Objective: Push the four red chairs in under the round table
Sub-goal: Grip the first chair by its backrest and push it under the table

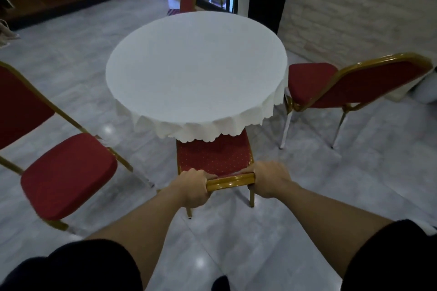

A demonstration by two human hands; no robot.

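On the slick tiled floor (71, 59), your left hand (192, 188) and right hand (267, 178) clamp the near chair's (212, 156) stiff gilt top rail, so it should slide lightly under the table (196, 66).

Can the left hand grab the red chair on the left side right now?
Probably not from here. The left hand is wrapped on the near chair's back rail, and the left chair stands off to the side, with bare floor between; letting go and stepping over should do it.

Round bench (196, 64) under white scalloped tablecloth (201, 125), top bare, standing on glossy grey tiled floor (307, 184), four red chairs on floor around it, nearest chair (214, 156) seat partly under cloth edge
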